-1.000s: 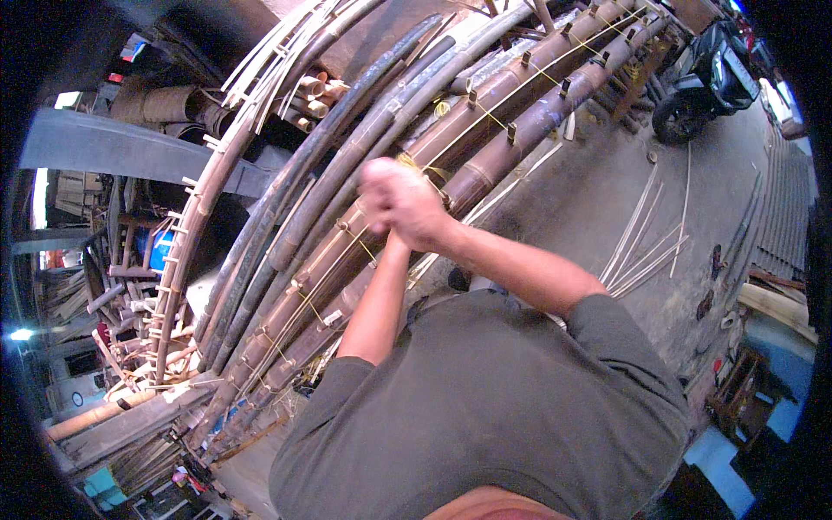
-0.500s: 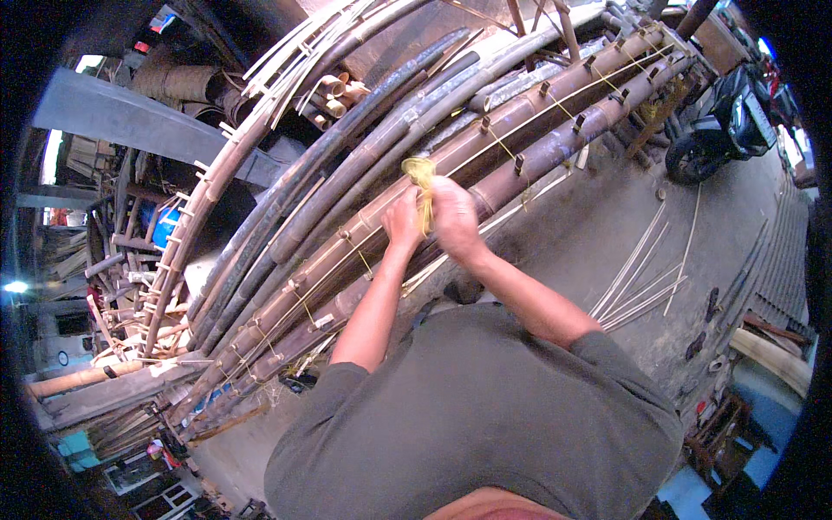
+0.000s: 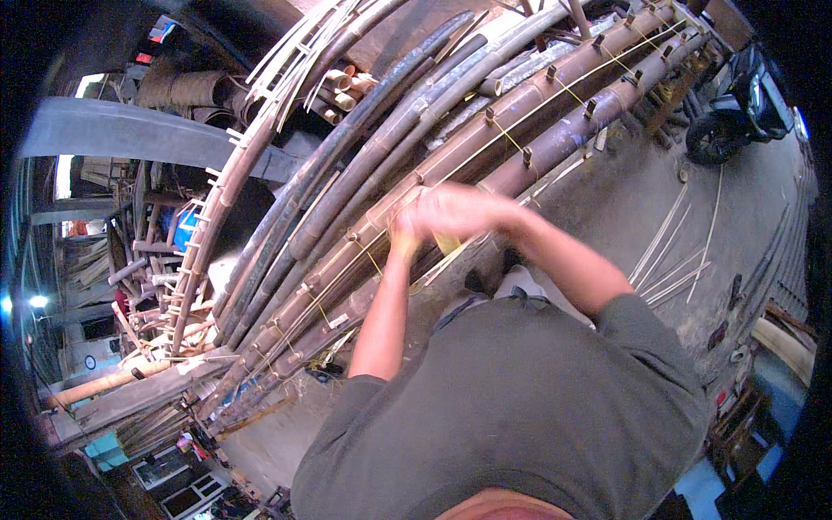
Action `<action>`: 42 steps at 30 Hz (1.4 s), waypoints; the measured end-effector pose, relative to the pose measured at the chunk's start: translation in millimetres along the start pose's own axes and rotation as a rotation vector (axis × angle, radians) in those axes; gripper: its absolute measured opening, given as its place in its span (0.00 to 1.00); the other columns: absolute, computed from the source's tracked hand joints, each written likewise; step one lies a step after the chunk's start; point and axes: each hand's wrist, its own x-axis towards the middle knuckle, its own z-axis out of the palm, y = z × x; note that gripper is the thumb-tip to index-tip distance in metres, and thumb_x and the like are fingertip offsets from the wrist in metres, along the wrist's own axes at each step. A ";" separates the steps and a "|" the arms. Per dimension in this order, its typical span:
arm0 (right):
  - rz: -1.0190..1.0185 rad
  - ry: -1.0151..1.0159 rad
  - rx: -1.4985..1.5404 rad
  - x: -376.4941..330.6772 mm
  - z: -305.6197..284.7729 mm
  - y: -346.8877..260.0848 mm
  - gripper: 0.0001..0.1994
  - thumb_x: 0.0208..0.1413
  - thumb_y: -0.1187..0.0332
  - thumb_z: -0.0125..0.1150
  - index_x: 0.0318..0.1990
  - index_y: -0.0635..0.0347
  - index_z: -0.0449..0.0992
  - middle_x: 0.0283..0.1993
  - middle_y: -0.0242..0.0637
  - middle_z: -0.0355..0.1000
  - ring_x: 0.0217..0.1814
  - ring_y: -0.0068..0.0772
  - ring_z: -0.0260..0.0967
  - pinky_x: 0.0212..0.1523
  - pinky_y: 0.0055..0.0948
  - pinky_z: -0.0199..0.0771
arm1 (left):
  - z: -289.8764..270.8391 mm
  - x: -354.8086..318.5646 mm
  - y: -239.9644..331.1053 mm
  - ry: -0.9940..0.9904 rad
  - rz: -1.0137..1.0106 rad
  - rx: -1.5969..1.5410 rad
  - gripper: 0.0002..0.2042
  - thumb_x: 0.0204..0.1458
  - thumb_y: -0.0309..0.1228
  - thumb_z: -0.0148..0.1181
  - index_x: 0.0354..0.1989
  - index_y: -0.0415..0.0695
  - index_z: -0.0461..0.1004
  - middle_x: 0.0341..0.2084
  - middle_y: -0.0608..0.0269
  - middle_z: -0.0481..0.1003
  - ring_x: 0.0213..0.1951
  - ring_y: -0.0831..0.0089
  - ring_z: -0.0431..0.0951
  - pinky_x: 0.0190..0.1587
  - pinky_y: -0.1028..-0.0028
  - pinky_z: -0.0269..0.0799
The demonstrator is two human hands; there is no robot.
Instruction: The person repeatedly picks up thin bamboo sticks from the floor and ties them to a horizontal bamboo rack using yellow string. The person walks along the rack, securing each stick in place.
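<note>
Several long bamboo poles lie side by side on a raised rack, running from lower left to upper right; that's what I'm working over.

Left to right:
- Far left: cluttered shed, a grey beam, a blue container behind a curved ladder-like frame of thin slats.
- Centre: poles already carry small pegs at intervals, with thin yellow string run along and across them. My read: lashing is done on the lower-left stretch and also shows toward the upper right, so the job looks well along. How many ties are left I can't tell.
- Left hand: up at the front pole, about mid-length, touching or just off it. Motion blur; can't tell how far the fingers are open.
- Right hand: just beside the left, same spot, also blurred. Looks loosely curled, but I can't tell if it's closed on anything. A yellowish bit under it could be string; not sure.
- Right: concrete floor with loose thin strips scattered, well apart from the hands; a parked scooter at upper right.
</note>
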 end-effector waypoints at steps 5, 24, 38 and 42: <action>0.119 -0.004 -0.619 -93.1 60.2 49.1 0.17 0.53 0.61 0.50 0.20 0.64 0.73 0.21 0.53 0.69 0.25 0.57 0.70 0.30 0.49 0.69 | -25.5 18.1 60.7 0.051 -0.073 -0.133 0.14 0.59 0.42 0.49 0.39 0.46 0.77 0.31 0.53 0.78 0.37 0.56 0.78 0.40 0.61 0.70; 0.656 0.332 1.081 -57.8 229.3 48.6 0.17 0.61 0.57 0.52 0.49 0.60 0.71 0.43 0.36 0.74 0.42 0.27 0.73 0.44 0.30 0.74 | -152.2 -24.3 -13.3 0.071 -0.200 0.083 0.16 0.57 0.38 0.45 0.37 0.38 0.75 0.36 0.40 0.75 0.42 0.43 0.75 0.45 0.55 0.69; 0.451 0.825 1.325 36.7 268.4 -26.2 0.16 0.63 0.56 0.44 0.44 0.58 0.71 0.31 0.32 0.68 0.33 0.25 0.65 0.39 0.28 0.68 | -103.5 -98.8 -64.1 0.038 -0.144 -0.033 0.13 0.51 0.37 0.59 0.41 0.46 0.72 0.33 0.49 0.78 0.39 0.49 0.77 0.42 0.56 0.71; 0.428 1.459 1.262 11.5 242.1 36.0 0.13 0.60 0.56 0.45 0.31 0.51 0.73 0.26 0.31 0.66 0.30 0.27 0.64 0.32 0.31 0.67 | -111.7 -101.7 -47.8 0.064 -0.161 0.080 0.13 0.49 0.38 0.61 0.40 0.46 0.73 0.32 0.50 0.78 0.38 0.50 0.78 0.43 0.56 0.71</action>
